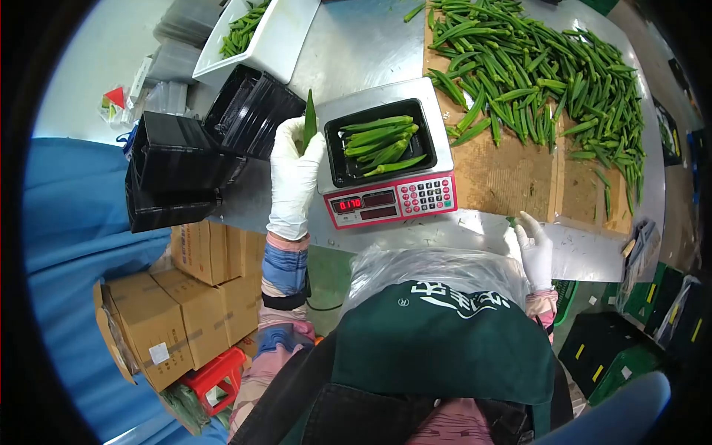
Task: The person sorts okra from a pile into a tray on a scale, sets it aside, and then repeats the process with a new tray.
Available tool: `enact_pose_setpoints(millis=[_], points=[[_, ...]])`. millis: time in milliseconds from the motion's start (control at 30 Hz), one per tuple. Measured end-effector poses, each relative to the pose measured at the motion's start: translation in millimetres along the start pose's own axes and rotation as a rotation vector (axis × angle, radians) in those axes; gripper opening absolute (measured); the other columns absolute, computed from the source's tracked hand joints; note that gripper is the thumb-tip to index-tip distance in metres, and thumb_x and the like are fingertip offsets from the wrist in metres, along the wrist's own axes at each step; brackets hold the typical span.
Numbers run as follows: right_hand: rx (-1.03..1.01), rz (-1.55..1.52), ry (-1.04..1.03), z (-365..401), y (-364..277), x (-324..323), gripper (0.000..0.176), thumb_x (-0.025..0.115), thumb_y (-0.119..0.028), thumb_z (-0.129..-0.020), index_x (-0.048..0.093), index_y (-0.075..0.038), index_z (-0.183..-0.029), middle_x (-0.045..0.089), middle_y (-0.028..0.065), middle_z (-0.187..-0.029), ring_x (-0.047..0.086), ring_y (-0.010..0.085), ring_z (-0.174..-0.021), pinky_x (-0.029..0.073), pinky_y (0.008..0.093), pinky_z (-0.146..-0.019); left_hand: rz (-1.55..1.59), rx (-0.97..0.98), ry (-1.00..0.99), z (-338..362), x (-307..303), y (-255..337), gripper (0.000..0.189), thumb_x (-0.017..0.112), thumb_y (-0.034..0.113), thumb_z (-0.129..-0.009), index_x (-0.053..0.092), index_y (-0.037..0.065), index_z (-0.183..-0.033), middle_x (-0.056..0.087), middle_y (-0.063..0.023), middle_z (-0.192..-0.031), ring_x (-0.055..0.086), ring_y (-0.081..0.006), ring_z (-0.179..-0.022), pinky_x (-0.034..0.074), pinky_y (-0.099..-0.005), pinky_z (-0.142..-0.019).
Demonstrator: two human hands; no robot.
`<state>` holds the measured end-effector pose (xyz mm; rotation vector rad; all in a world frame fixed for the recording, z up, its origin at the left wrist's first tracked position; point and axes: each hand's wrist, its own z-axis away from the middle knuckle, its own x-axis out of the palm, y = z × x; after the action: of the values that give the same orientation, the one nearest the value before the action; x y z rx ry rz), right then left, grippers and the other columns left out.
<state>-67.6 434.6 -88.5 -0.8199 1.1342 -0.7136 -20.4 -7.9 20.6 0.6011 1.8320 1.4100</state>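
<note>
Head view. A shallow black tray (335, 152) sits on the plate of a red-framed digital scale (389, 211) and holds a small bundle of green okra pods (382, 141), most lying side by side, one apart near the lower rim. The red display reads 0.170. Just left of the scale, the gloved left hand (295, 167) is closed on a single okra pod (309, 122), held upright between thumb and fingers. The gloved right hand (530, 248) is at the near edge of the bench, beside a small green piece (512, 221); whether its fingers grip this cannot be told.

Nested black trays stand in two groups, one tilted stack (252, 104) and one darker stack (174, 156). Behind them, a white bin (271, 63) contains more okra.

The metal bench (360, 44) carries, at right, a cardboard sheet (512, 182) partly covered by a large okra heap (534, 74). Around it are a blue curtain (89, 193), cardboard boxes (159, 326), a red stool (215, 378) and dark green crates (608, 356).

The white bin and the heap are cut off above; the scale's small key labels are illegible, and the clear containers (182, 30) at upper left are indistinct.
</note>
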Motion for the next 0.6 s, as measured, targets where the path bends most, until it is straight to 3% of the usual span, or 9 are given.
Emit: enact_pose_setpoints(millis=[100,200,233,333,367,467,500,533,600], points=[[0.032,-0.059,0.004,2.5,-1.0,2.4,0.037,0.068,-0.011,-0.098,0.063,0.001,-0.132,0.073,0.0115,-0.109,0.069,0.0156,-0.099,0.056,0.0286,-0.085,-0.056,-0.021,-0.045,2.8,8.7,-7.7,0.022,0.067,0.004,-0.093,0.058,0.004,-0.114,0.063,-0.0023,-0.102,0.058,-0.0092,-0.092,0.049,-0.0262,-0.084],[-0.051,0.066,0.006,2.5,7.2,2.2,0.037,0.069,-0.012,-0.097,0.063,0.001,-0.131,0.074,0.0116,-0.109,0.069,0.0164,-0.099,0.056,0.0294,-0.087,-0.074,-0.012,-0.059,6.5,24.2,-21.6,0.019,0.068,0.007,-0.093,0.059,0.004,-0.110,0.066,-0.0013,-0.098,0.059,-0.0081,-0.088,0.050,-0.0256,-0.080],[-0.045,0.054,0.012,3.9,8.0,1.8,0.037,0.069,-0.012,-0.097,0.063,0.001,-0.131,0.073,0.0114,-0.109,0.069,0.0165,-0.099,0.056,0.0297,-0.087,-0.230,-0.060,-0.046,6.4,22.2,-24.9,0.025,0.072,0.017,-0.092,0.061,0.006,-0.110,0.071,-0.0051,-0.097,0.067,-0.0151,-0.087,0.053,-0.0313,-0.079],[-0.030,0.033,0.027,6.9,10.7,2.6,0.037,0.070,-0.011,-0.096,0.064,0.001,-0.130,0.073,0.0110,-0.110,0.069,0.0166,-0.098,0.056,0.0301,-0.088,-0.762,-0.109,0.083,8.0,14.1,-39.0,0.036,0.076,0.032,-0.088,0.061,0.009,-0.113,0.073,-0.0110,-0.098,0.072,-0.0281,-0.089,0.054,-0.0397,-0.080],[-0.022,0.038,0.030,7.8,13.6,3.3,0.037,0.070,-0.011,-0.096,0.064,0.001,-0.130,0.073,0.0109,-0.110,0.068,0.0164,-0.098,0.056,0.0299,-0.087,-0.815,-0.190,0.051,10.3,8.9,-41.9,0.046,0.078,0.041,-0.083,0.061,0.012,-0.114,0.073,-0.0153,-0.104,0.070,-0.0371,-0.097,0.054,-0.0455,-0.082],[0.000,0.037,0.015,7.5,17.1,6.8,0.035,0.069,-0.010,-0.096,0.065,0.000,-0.130,0.073,0.0107,-0.110,0.068,0.0153,-0.098,0.058,0.0286,-0.084,-0.576,-0.336,-0.075,15.3,-3.5,-83.0,0.038,0.076,0.035,-0.087,0.065,0.005,-0.108,0.072,-0.0126,-0.090,0.071,-0.0254,-0.085,0.055,-0.0401,-0.078],[0.007,0.030,0.013,7.9,16.6,9.2,0.035,0.069,-0.010,-0.097,0.065,-0.001,-0.130,0.073,0.0106,-0.110,0.068,0.0152,-0.098,0.058,0.0283,-0.083,-0.322,-0.442,-0.137,16.8,-2.4,-84.9,0.033,0.072,0.029,-0.090,0.066,0.001,-0.107,0.070,-0.0086,-0.084,0.069,-0.0184,-0.079,0.056,-0.0352,-0.069],[0.013,0.024,0.010,7.8,16.0,11.2,0.034,0.068,-0.010,-0.097,0.065,-0.001,-0.130,0.072,0.0105,-0.111,0.068,0.0150,-0.098,0.058,0.0280,-0.083,-0.313,-0.376,-0.195,11.8,-2.3,-95.8,0.030,0.069,0.024,-0.092,0.066,-0.001,-0.109,0.069,-0.0067,-0.083,0.068,-0.0154,-0.069,0.054,-0.0299,-0.056],[-0.037,0.057,0.009,4.3,17.0,14.6,0.035,0.068,-0.009,-0.096,0.065,-0.003,-0.130,0.074,0.0118,-0.109,0.069,0.0173,-0.099,0.057,0.0306,-0.085,-0.160,-0.515,-0.208,5.1,4.6,-81.1,0.026,0.066,0.021,-0.093,0.065,-0.001,-0.107,0.069,-0.0067,-0.082,0.066,-0.0141,-0.059,0.049,-0.0258,-0.045]])
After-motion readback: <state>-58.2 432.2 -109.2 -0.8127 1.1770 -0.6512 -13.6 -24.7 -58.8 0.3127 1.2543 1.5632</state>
